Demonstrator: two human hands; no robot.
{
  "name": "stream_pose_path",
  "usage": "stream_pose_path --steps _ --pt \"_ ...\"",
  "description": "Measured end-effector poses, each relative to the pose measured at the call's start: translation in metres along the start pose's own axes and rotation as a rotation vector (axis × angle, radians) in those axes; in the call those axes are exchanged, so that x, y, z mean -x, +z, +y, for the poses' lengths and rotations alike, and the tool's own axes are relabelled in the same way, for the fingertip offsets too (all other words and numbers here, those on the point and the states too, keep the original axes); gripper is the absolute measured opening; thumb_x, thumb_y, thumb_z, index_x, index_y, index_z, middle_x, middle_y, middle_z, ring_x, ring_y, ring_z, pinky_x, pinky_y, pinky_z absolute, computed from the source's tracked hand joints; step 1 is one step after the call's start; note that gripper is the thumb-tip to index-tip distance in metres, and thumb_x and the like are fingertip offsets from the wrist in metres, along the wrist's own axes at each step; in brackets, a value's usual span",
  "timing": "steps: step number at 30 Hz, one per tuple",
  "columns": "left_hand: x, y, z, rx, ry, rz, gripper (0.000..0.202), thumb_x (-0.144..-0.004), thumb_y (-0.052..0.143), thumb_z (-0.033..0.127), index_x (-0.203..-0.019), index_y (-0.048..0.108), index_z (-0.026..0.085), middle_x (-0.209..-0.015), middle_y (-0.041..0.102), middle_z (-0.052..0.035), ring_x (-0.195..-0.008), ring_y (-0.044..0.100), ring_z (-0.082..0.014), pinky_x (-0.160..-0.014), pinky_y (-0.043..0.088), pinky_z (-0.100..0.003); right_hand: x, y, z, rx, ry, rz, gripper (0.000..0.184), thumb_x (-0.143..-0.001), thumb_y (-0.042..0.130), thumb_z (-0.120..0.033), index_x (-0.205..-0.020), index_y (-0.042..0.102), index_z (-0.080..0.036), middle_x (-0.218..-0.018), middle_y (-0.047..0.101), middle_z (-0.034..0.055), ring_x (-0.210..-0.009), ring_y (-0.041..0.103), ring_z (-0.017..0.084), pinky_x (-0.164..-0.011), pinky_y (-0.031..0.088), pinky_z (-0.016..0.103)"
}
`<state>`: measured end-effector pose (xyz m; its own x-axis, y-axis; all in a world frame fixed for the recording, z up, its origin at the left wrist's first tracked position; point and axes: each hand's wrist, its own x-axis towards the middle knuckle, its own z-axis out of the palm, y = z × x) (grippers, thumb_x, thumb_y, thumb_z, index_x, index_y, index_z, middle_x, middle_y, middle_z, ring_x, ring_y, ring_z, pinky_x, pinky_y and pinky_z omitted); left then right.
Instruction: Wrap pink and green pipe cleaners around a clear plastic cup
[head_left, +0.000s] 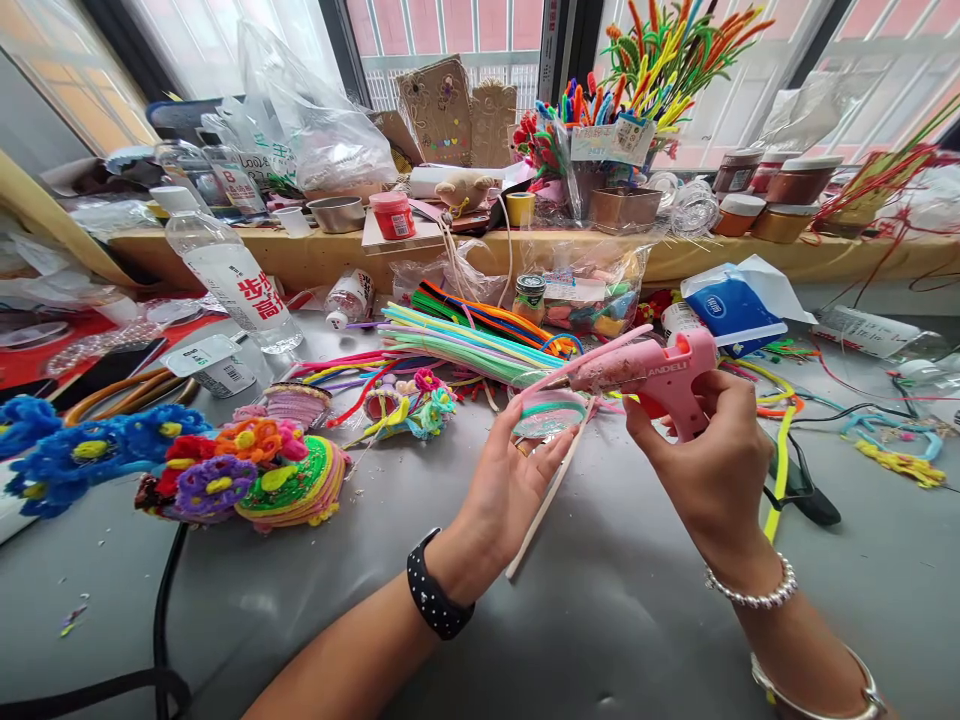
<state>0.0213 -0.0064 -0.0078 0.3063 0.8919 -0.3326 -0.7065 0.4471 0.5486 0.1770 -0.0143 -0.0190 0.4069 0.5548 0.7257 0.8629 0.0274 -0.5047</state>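
Fingers of the right hand [709, 470] wrap the handle of a pink plastic glue gun [645, 375] marked ANDELI, though whether one presses the trigger I cannot tell. The left hand [499, 490] keeps its thumb and fingers curved around a clear, round, shallow piece with a mint-green band [541, 425], pinching it by the side, raised over the middle of the grey bench [600, 620]. The gun's dark metal nozzle [561, 382] lies just above that piece; actual contact is too small to tell. One pale pink fuzzy stem [592, 351] slants past the nozzle, and a pale, narrow strip [546, 500] hangs from near the piece toward the bench's near edge.

To glue well here, it seems wise to hold the rim steady, lay a thin bead, and press the stem down promptly, with the left fingertips clear of the hot metal. Bundled pastel fuzzy stems [465, 345] lie near the bench's far edge; the main risk looks like stray glue strings catching on them.
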Motion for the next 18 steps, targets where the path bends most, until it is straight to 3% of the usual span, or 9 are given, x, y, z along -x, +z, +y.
stream_pose_path --steps 7,18 --pt "0.0000 0.0018 0.0003 0.000 0.003 0.013 0.028 -0.083 0.055 0.033 -0.103 0.059 0.014 -0.097 0.068 -0.0078 -0.090 0.068 -0.0178 -0.090 0.052 -0.028 -0.0015 -0.0051 -0.0013 -0.011 0.057 -0.006 0.043 -0.061 0.068 -0.052 -0.085 0.051 -0.019 -0.072 0.064 0.0047 -0.053 0.059 0.019 -0.049 0.046 0.031" --pt "0.0008 0.0015 0.0004 -0.008 0.001 0.013 0.030 -0.084 0.054 0.034 -0.107 0.058 0.014 -0.101 0.067 -0.0078 -0.092 0.067 -0.0180 -0.091 0.051 -0.028 -0.0024 -0.0074 -0.0001 -0.005 0.070 -0.007 0.040 -0.061 0.068 -0.049 -0.083 0.052 -0.020 -0.071 0.064 0.0049 -0.052 0.058 0.019 -0.050 0.045 0.031"
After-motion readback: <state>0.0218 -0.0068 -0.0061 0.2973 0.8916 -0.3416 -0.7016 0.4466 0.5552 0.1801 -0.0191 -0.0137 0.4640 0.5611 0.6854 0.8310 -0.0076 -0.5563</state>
